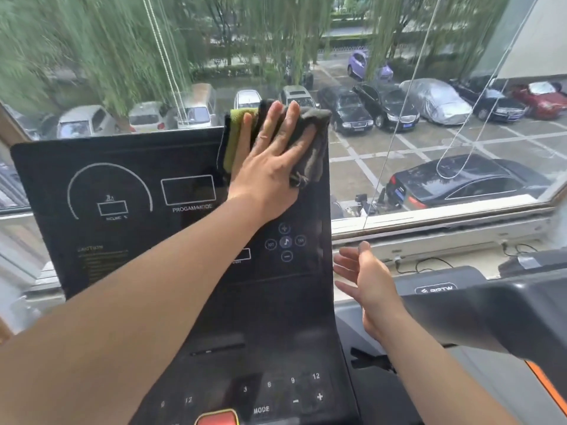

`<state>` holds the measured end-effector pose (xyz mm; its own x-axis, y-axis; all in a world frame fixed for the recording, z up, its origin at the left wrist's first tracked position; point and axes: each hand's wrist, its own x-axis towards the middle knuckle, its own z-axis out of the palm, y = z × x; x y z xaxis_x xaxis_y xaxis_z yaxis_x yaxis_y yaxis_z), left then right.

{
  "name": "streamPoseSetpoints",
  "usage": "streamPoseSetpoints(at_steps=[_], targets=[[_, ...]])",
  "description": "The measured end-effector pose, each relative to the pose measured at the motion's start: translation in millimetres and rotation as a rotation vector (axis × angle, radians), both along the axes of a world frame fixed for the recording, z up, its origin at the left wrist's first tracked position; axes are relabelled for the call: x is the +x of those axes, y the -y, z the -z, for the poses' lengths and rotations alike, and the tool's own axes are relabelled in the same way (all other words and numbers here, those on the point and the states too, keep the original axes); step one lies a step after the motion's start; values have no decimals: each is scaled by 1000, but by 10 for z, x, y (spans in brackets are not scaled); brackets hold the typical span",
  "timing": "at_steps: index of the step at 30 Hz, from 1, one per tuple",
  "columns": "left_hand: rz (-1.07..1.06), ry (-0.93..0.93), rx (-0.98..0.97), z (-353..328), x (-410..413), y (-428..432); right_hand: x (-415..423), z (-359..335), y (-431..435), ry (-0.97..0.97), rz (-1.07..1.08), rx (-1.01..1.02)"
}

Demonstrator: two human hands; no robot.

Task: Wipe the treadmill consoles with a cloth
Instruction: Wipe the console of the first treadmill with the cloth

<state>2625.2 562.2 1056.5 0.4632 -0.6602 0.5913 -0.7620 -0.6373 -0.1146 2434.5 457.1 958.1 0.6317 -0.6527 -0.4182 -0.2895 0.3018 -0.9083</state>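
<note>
A black treadmill console [122, 185] with white display outlines stands in front of me. My left hand [270, 161] lies flat with straight fingers on a grey and green cloth [310, 148], pressing it against the console's upper right corner. The cloth sticks out past the top edge. My right hand [365, 286] hovers open beside the console's right edge, palm turned toward it, holding nothing and apart from the panel.
A lower button panel [276, 394] with numbers, a MODE label and a red stop key sits near me. A second treadmill's dark handrail [491, 314] reaches in from the right. A window [460, 148] with hanging blind cords is directly behind the console.
</note>
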Motion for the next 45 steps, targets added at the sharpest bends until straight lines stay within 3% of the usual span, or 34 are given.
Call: streamPoseSetpoints(at_steps=[3,8,11,13,18,23,27,32,37,42,45], targets=[[0,-27,68,429,-306,52,-63,50,-36,3,52,-29],[381,3,475,1246,-745,-312,-133,113,-128,-23,130,-92],[490,25,549,1212,-622,-479,-97,113,-281,-76,139,-132],[475,86,539,1032,-448,-625,-48,40,-433,-72,112,-249],[192,125,391,335,154,-1324,180,-254,-837,102,-60,-577],[-64,38,174,207,440,-2064,442,-362,-1409,225,-308,-523],[-167,-97,90,700,374,-2593,519,-258,-1821,182,-429,-484],[-199,-132,-17,1484,117,-3205,550,-59,-2179,129,-493,-449],[-245,-185,132,2135,-256,-3657,523,34,-2401,64,-540,-453],[-215,-125,189,1803,-17,-3734,499,77,-2496,33,-521,-418],[-243,-147,63,1399,156,-3474,457,70,-2476,40,-460,-386]])
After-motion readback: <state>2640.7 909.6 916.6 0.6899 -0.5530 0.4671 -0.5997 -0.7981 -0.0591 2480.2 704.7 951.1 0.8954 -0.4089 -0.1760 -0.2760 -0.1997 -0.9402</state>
